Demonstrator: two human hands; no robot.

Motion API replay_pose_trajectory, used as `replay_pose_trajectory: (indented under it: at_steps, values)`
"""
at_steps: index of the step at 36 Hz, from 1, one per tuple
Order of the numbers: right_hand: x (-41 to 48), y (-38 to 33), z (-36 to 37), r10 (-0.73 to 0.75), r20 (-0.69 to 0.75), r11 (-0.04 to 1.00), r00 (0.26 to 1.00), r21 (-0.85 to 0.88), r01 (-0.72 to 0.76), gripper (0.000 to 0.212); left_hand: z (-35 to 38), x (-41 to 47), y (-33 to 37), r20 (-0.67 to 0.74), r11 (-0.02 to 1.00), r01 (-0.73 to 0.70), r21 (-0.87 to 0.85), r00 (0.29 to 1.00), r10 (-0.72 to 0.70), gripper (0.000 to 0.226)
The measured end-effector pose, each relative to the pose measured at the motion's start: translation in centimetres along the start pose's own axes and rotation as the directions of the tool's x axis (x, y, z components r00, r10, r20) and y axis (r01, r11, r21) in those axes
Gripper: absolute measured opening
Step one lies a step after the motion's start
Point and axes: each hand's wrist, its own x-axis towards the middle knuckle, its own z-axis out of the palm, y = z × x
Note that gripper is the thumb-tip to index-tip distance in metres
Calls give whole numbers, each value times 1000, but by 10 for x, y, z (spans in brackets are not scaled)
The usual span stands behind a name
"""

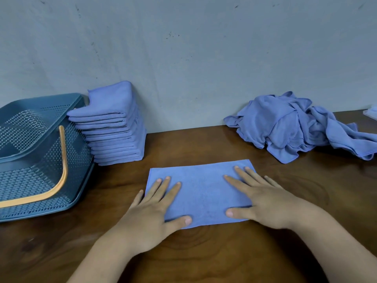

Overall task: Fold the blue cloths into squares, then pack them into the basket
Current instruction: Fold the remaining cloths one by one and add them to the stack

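A blue cloth [201, 190], folded into a rectangle, lies flat on the wooden table in front of me. My left hand [157, 209] presses flat on its left end with fingers spread. My right hand [259, 197] presses flat on its right end, fingers straight. A tall stack of folded blue cloths [114, 127] stands at the back left against the wall. Beside it sits a blue perforated basket [30, 152] with an orange handle; no cloth shows inside it. A heap of unfolded blue cloths [295, 125] lies at the back right.
The brown wooden table [204, 252] runs up to a grey wall [183, 48] behind. A small pale object [371, 113] shows at the far right edge of the table.
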Motion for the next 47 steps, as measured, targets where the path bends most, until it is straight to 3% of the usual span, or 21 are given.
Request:
replay_pose_trajectory:
  at_steps: [4,6,8,10,12,17,20,29,36,43,47]
  values:
    - [-8,30,-16,-13,36,995,999,100,9,96,-14,-5,-16,54,999,19,-49,998,-17,91]
    - [-9,39,-19,-35,-20,981,999,189,38,89,-20,-8,-15,18,994,34,-106,999,-32,90]
    - [-1,40,-17,11,-205,946,979,318,56,66,-21,-7,-8,-113,989,62,-132,991,-78,80]
    - [15,34,-10,108,-438,913,892,399,85,39,-17,4,3,-292,994,61,-94,953,-86,68]
    - [30,28,-3,113,-549,935,828,340,98,41,-12,23,14,-383,998,17,-64,923,-40,64]
    - [44,25,6,27,-359,996,933,88,5,56,-7,61,29,-229,986,-156,66,959,167,68]
    - [44,27,9,37,-357,998,933,64,-15,58,0,64,29,-139,990,-135,34,980,139,70]
    - [32,19,-2,29,-437,985,899,-138,-99,52,5,52,34,-140,986,-138,91,979,150,74]
    - [24,18,-13,167,-377,986,911,51,-159,33,9,49,29,-133,987,-144,76,979,153,75]
    - [18,19,-13,254,-353,855,900,517,-38,15,10,49,33,-166,988,-142,56,975,149,75]
    - [10,25,-19,252,-340,735,906,676,49,38,8,52,35,-166,990,-135,50,976,141,76]
